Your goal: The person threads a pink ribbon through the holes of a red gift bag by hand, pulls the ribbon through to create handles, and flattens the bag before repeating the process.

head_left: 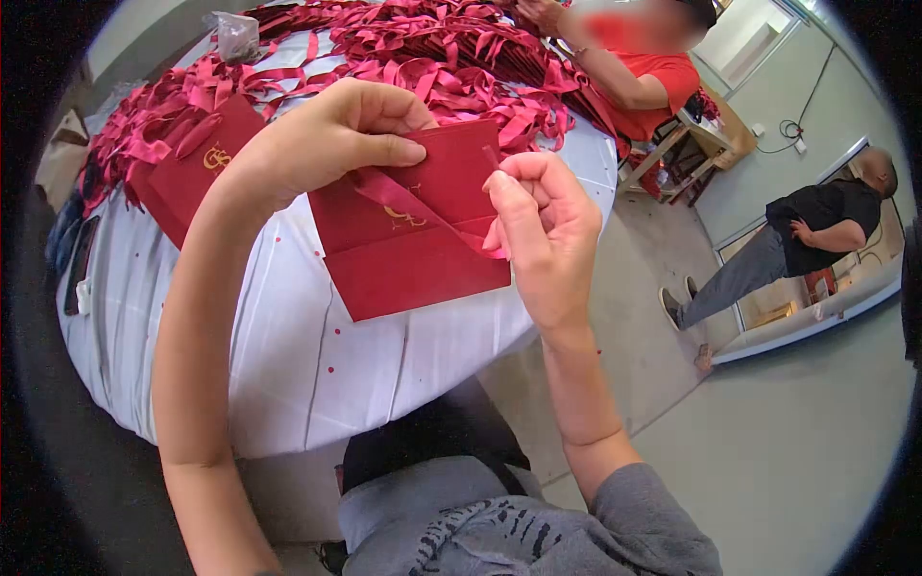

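A dark red folded paper bag (423,274) with a gold emblem is held up over the white-covered table. My left hand (336,134) pinches its top edge, thumb on the front face. A pink-red ribbon (413,204) runs slantwise across the bag from near my left thumb. My right hand (547,226) is at the bag's right side, thumb and index finger pressed together on the ribbon, one end of which sticks up above them. Another red bag (182,187) with a gold emblem lies at the left, next to my left wrist.
Heaps of red bags with ribbons (432,72) cover the table's far side. The white tablecloth (288,384) has small red specks. A plastic bag (235,38) and a phone (82,264) lie on it. One person (663,77) is at the far edge; another (816,226) stands right.
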`<state>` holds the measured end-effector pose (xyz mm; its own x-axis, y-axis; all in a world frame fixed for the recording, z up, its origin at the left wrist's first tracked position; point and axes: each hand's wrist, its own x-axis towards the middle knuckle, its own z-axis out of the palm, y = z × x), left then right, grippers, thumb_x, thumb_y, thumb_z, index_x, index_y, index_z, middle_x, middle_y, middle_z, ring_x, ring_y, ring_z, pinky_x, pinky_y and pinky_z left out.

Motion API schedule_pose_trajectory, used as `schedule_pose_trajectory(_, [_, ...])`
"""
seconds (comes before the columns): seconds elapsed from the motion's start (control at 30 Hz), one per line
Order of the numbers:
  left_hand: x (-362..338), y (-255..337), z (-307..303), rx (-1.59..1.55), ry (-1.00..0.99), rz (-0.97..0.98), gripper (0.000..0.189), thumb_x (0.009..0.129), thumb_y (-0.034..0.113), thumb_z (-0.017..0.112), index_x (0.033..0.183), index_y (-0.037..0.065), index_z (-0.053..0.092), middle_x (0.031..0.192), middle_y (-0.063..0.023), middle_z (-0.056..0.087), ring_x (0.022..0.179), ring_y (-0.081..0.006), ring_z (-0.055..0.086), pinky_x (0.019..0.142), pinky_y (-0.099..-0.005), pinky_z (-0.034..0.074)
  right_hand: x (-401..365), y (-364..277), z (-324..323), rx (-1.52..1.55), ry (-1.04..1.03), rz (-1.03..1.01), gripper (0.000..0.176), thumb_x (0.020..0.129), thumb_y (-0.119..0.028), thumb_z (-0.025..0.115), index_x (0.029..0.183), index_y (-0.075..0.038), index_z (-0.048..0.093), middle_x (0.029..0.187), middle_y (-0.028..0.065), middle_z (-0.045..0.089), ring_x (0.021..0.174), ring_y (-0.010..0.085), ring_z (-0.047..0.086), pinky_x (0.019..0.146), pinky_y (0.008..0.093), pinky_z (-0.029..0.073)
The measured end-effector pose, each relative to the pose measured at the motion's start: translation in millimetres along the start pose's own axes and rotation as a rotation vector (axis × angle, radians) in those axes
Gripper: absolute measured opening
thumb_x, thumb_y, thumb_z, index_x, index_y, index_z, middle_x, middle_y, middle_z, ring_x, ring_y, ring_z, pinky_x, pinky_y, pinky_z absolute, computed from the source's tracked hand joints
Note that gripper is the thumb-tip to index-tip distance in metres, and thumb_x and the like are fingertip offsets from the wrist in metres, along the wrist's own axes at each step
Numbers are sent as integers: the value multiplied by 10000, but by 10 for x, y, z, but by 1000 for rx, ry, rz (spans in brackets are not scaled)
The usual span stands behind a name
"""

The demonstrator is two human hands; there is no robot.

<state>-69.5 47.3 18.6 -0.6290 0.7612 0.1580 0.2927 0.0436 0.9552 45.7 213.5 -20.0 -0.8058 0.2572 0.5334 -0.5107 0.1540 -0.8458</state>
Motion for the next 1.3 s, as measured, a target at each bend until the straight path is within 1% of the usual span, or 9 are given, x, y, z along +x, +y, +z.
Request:
schedule_pose_trajectory(0.3, [8, 2, -7, -55, -63, -23, 189, 826, 11, 601, 1011, -25, 594, 909, -23, 653, 795, -57, 614, 703, -193, 516, 14, 41, 36, -155, 48, 27, 75, 824, -21, 601, 773, -19, 546, 596, -36, 478, 521, 12, 402, 442, 207, 315])
schedule_pose_trajectory(0.57, [-3, 53, 42, 4, -61, 38, 185, 813, -8, 605, 997, -28, 604, 883, -6, 640, 797, -47, 597, 713, -194, 501, 73, 103, 102, -370, 50, -107, 85, 779, -32, 611, 737, -18, 538, 537, 58, 479, 457, 98, 427, 440, 279, 345])
schedule_pose_trajectory(0.63, [-12, 77, 65, 149, -8, 75, 196, 815, -19, 614, 1003, -72, 599, 900, -65, 664, 815, -83, 612, 749, -225, 505, 67, 79, 92, -390, 58, -85, 84, 775, -33, 609, 735, -16, 537, 539, 67, 483, 458, 107, 436, 446, 287, 354])
schedule_pose_trajectory(0.7, [-36, 114, 115, 179, 18, 101, 185, 810, -18, 619, 988, -70, 605, 876, -69, 664, 817, -96, 615, 766, -238, 495, 55, 73, 87, -391, 12, -32, 78, 832, -6, 582, 771, -17, 536, 659, -58, 471, 554, -16, 372, 477, 171, 281])
schedule_pose_trajectory(0.8, [-38, 100, 176, 276, 60, 185, 190, 786, -29, 613, 975, -46, 610, 846, -28, 628, 804, -84, 572, 750, -239, 482, 89, 53, 52, -355, 12, -23, 70, 816, -21, 574, 755, -12, 542, 659, -57, 479, 554, -1, 376, 478, 192, 292])
schedule_pose_trajectory(0.87, [-54, 120, 230, 468, 126, 293, 212, 769, -37, 608, 979, -63, 595, 862, -82, 640, 824, -127, 592, 770, -271, 485, 126, 6, 29, -376, 4, -26, 66, 808, -24, 570, 750, -9, 544, 660, -56, 483, 556, 6, 378, 480, 201, 299])
schedule_pose_trajectory(0.93, [-81, 207, 316, 574, 137, 309, 218, 752, -42, 605, 968, -67, 587, 863, -119, 649, 821, -153, 610, 773, -295, 487, 171, -21, 32, -413, 8, 4, 72, 739, -43, 599, 723, 7, 550, 551, 111, 503, 481, 163, 479, 486, 322, 394])
schedule_pose_trajectory(1.13, [-83, 180, 398, 753, 223, 371, 210, 739, -33, 599, 949, -43, 600, 837, -171, 648, 778, -258, 642, 731, -328, 490, 264, 28, 61, -477, 18, -41, 79, 734, -52, 593, 724, 18, 558, 598, 175, 555, 535, 291, 562, 529, 388, 435])
schedule_pose_trajectory(1.3, [-85, 225, 382, 789, 230, 300, 205, 738, -24, 597, 943, -22, 610, 858, -173, 643, 810, -311, 621, 738, -356, 479, 241, 67, -26, -495, -83, -119, 118, 794, -65, 619, 855, 8, 549, 684, 156, 592, 582, 279, 587, 575, 376, 462])
